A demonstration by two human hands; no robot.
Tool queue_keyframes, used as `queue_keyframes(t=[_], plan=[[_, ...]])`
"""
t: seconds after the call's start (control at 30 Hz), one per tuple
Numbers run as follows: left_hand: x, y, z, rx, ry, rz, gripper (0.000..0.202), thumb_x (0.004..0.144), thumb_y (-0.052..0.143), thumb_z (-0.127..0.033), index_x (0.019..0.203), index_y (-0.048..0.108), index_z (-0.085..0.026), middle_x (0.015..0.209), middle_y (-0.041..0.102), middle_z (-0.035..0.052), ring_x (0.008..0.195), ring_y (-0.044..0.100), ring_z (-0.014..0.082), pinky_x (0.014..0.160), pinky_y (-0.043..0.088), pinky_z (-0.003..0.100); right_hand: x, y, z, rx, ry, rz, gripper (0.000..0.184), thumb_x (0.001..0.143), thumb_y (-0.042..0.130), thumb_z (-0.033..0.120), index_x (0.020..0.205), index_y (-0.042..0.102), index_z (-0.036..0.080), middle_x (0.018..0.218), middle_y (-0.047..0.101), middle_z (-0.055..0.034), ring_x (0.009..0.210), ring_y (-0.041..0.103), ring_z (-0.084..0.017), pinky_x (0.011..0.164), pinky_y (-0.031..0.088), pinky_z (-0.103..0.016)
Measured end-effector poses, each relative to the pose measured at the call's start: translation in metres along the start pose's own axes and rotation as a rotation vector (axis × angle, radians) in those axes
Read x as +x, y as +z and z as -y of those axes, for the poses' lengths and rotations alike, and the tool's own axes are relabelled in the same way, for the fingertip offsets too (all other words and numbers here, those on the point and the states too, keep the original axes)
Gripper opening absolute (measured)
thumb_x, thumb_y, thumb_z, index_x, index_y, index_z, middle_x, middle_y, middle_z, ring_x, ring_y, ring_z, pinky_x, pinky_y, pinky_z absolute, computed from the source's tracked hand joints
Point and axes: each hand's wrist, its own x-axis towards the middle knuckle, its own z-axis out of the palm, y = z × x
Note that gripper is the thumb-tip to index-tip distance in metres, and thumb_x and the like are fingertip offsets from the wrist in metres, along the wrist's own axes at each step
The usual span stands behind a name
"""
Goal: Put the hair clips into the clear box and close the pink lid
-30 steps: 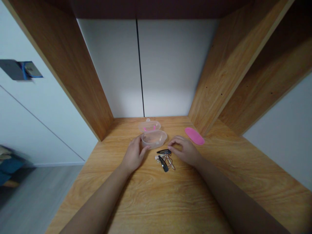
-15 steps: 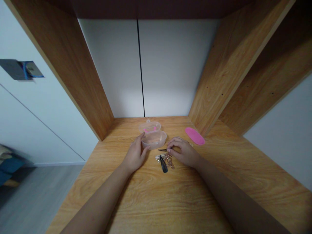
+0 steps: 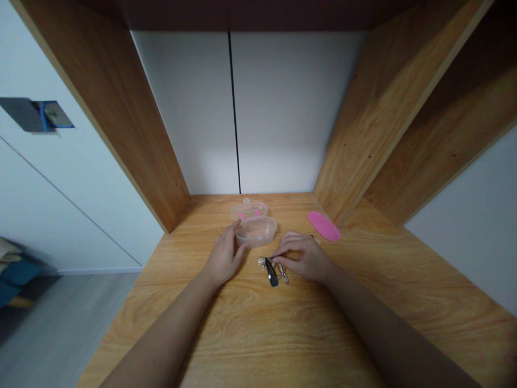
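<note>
My left hand (image 3: 222, 257) holds the left side of a clear plastic box (image 3: 264, 236), with fingers at its back and thumb at the front. The box stands on the wood with its clear lid (image 3: 249, 207) folded back. Between the thumb and fingers of my right hand (image 3: 304, 257) is a thin dark hair clip (image 3: 270, 257), partly hidden, low over a small pile. In that pile lie a black snap hair clip (image 3: 271, 275), pale beaded pieces (image 3: 262, 263) and a shiny looped metal piece (image 3: 285, 275).
A pink oval piece (image 3: 324, 226) lies flat to the right of the box. Behind my right hand a small item (image 3: 316, 240) shows in part. Wooden side panels (image 3: 355, 161) and a white back panel (image 3: 278, 134) enclose the wooden surface (image 3: 258, 334).
My right hand has moved slightly down and left with the dark hair clip, from beside the box to over the pile. My left hand has stayed on the box.
</note>
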Motion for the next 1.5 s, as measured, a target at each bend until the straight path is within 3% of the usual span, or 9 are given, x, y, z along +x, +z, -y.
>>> queue_keyframes(t=[0.17, 0.43, 0.7, 0.8, 1.2, 1.5], plan=[[0.000, 0.000, -0.002, 0.002, -0.003, -0.003, 0.060, 0.095, 0.056, -0.033, 0.148, 0.033, -0.017, 0.142, 0.053, 0.0194, 0.131, 0.052, 0.0319, 0.110, 0.041, 0.055, 0.001, 0.005, 0.002, 0.075, -0.011, 0.015, 0.010, 0.082, 0.077, 0.038, 0.084, 0.080, 0.028, 0.077, 0.077, -0.0039, 0.085, 0.064, -0.021, 0.075, 0.055, -0.036], [0.001, 0.001, 0.001, -0.005, 0.007, -0.014, 0.060, 0.095, 0.057, -0.032, 0.148, 0.034, -0.018, 0.141, 0.054, 0.0192, 0.131, 0.053, 0.0322, 0.110, 0.041, 0.056, 0.001, 0.018, 0.011, -0.022, -0.070, 0.274, 0.011, 0.078, 0.080, 0.044, 0.085, 0.081, 0.035, 0.102, 0.077, -0.0019, 0.115, 0.057, -0.025, 0.099, 0.046, -0.046], [0.000, 0.000, -0.002, -0.011, 0.012, -0.014, 0.061, 0.094, 0.058, -0.033, 0.148, 0.034, -0.018, 0.140, 0.055, 0.0187, 0.130, 0.054, 0.0318, 0.109, 0.041, 0.055, 0.001, 0.003, 0.011, -0.106, 0.013, 0.313, 0.058, 0.066, 0.086, 0.054, 0.117, 0.073, 0.030, 0.118, 0.071, -0.0069, 0.121, 0.053, -0.031, 0.105, 0.040, -0.052], [0.001, -0.001, -0.002, -0.015, 0.012, -0.016, 0.061, 0.094, 0.058, -0.033, 0.148, 0.034, -0.017, 0.139, 0.056, 0.0185, 0.129, 0.055, 0.0317, 0.109, 0.042, 0.055, -0.001, -0.002, 0.006, -0.118, 0.036, 0.327, 0.066, 0.064, 0.087, 0.053, 0.123, 0.069, 0.031, 0.120, 0.069, -0.0078, 0.120, 0.054, -0.031, 0.104, 0.041, -0.051], [0.001, 0.001, 0.000, -0.014, -0.009, 0.000, 0.062, 0.094, 0.057, -0.033, 0.149, 0.032, -0.017, 0.140, 0.055, 0.0188, 0.128, 0.055, 0.0314, 0.109, 0.042, 0.054, 0.000, 0.001, 0.008, -0.094, 0.021, 0.280, 0.051, 0.070, 0.086, 0.036, 0.118, 0.071, 0.029, 0.113, 0.072, -0.0060, 0.111, 0.061, -0.027, 0.102, 0.045, -0.047], [0.001, -0.001, -0.002, -0.003, -0.017, 0.013, 0.062, 0.095, 0.056, -0.033, 0.149, 0.032, -0.016, 0.141, 0.054, 0.0198, 0.131, 0.052, 0.0317, 0.110, 0.041, 0.054, -0.001, 0.007, 0.006, 0.023, 0.022, 0.126, 0.038, 0.073, 0.083, 0.025, 0.109, 0.074, 0.026, 0.101, 0.074, -0.0067, 0.099, 0.065, -0.024, 0.092, 0.051, -0.043]])
